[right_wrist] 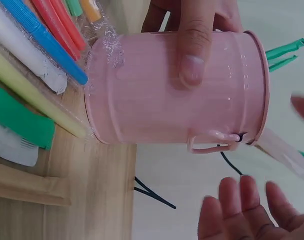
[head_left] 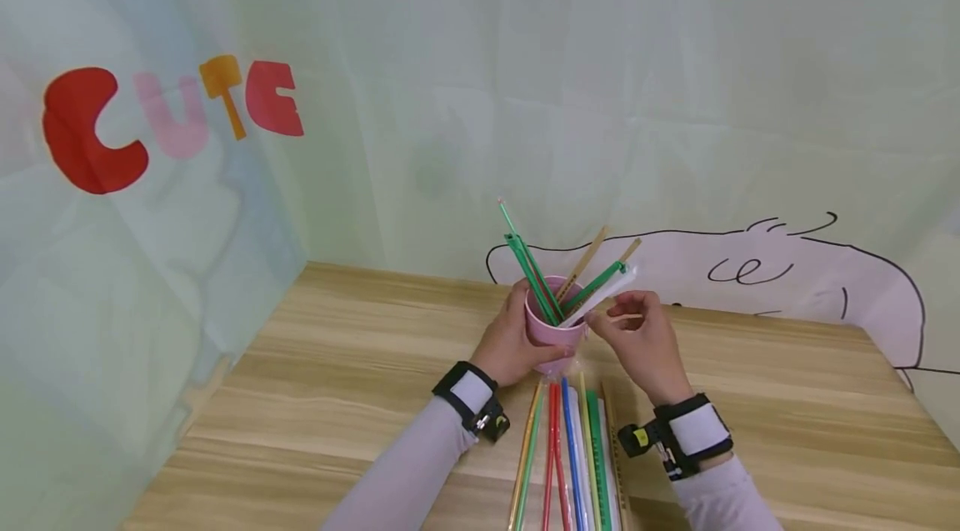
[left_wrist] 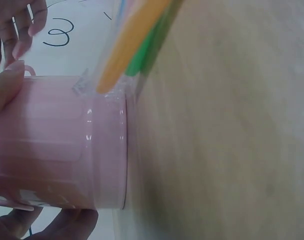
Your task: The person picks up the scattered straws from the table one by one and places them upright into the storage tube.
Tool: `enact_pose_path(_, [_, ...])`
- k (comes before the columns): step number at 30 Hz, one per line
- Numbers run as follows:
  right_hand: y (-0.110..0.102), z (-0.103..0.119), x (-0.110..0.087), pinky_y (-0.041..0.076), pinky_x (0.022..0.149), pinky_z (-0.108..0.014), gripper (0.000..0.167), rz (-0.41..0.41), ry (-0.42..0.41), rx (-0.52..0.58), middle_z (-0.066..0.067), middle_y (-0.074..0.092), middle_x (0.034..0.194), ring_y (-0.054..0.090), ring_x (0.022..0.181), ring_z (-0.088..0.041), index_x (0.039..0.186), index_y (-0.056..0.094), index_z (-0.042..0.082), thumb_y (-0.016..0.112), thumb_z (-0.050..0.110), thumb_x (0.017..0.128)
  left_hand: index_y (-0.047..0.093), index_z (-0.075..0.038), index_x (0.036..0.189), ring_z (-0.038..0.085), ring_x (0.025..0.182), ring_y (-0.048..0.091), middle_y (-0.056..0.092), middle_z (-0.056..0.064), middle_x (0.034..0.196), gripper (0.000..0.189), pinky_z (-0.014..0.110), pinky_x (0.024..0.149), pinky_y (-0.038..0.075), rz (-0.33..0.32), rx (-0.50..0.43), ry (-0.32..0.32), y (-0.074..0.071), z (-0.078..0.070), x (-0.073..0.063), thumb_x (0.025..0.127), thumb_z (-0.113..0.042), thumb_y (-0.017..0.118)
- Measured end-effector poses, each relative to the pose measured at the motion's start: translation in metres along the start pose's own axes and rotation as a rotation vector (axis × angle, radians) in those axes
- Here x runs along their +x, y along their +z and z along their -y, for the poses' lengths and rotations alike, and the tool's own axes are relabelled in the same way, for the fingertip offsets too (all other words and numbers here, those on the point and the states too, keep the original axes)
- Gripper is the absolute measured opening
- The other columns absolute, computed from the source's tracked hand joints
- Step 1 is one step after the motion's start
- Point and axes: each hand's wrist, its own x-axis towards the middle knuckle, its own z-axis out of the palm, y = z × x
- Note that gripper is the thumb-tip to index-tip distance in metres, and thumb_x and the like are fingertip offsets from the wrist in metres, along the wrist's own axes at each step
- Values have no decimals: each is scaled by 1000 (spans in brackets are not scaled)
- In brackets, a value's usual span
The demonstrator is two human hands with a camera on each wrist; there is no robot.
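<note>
A small pink metal bucket (head_left: 553, 334) with a side handle (right_wrist: 212, 143) stands upright on the wooden table. My left hand (head_left: 513, 341) grips it from the left, thumb across the front and fingers behind. Green-wrapped straws (head_left: 537, 277), brown-wrapped straws (head_left: 581, 262) and a white-wrapped straw (head_left: 600, 294) lean out over its rim. My right hand (head_left: 648, 343) is at the right of the rim, near the white-wrapped straw. In the right wrist view its fingers (right_wrist: 249, 210) and thumb are spread apart, with nothing held between them.
Several drinking straws lie side by side in front of the bucket, among them an orange straw (head_left: 522, 456), red straws (head_left: 555, 456), a blue straw (head_left: 573, 456) and a brown-wrapped straw (head_left: 613, 456). A printed cloth backdrop (head_left: 420, 97) rises behind the wooden table (head_left: 337, 348).
</note>
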Motion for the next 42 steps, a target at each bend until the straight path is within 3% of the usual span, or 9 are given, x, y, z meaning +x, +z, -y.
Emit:
enact_pose_path(5, [1,-7,3,47,108,-51,96,126,-18,61,-21,41,152,43,140,-39,162,19,8,80,30,91,22,-26,159,28,142,50,45,8,155,106,49,121,40,5,-7,-8,0,0,2,79,-27,92])
enact_pose_path(9, [9,-15,8,34,117,-66,98,192,-63,91,-21,36,159,32,149,-44,162,20,10,82,29,89,22,-26,159,27,142,50,45,8,155,105,48,121,41,5,7,14,0,0,2,80,-29,91])
enact_pose_path(13, [18,-19,11,29,119,-70,96,219,-82,131,-19,35,161,29,151,-43,160,24,10,83,27,87,21,-25,159,28,142,50,45,10,155,104,47,119,42,6,24,24,2,0,2,82,-32,90])
enact_pose_path(17, [26,-21,14,32,119,-66,93,232,-94,191,-16,40,157,35,146,-37,157,29,13,86,24,84,21,-22,159,30,142,51,46,13,154,103,48,119,43,0,48,27,3,-1,2,82,-32,90])
enact_pose_path(25, [35,-23,26,46,112,-45,75,232,-233,262,-3,61,140,58,130,-23,146,50,15,89,17,81,24,-23,157,31,142,51,47,14,153,99,48,119,42,-4,48,64,7,-1,3,82,-23,89])
enact_pose_path(36, [45,-23,29,49,109,-37,67,236,-227,217,-6,65,136,62,126,-24,140,57,16,89,18,81,22,-24,158,27,143,49,45,11,155,106,46,121,40,1,6,14,2,2,1,78,-27,91])
enact_pose_path(42, [46,-23,30,50,109,-37,68,243,-250,227,-8,66,136,63,126,-26,141,57,13,89,17,81,22,-19,158,25,146,46,44,11,156,105,44,124,36,5,-17,37,1,2,2,79,-24,90])
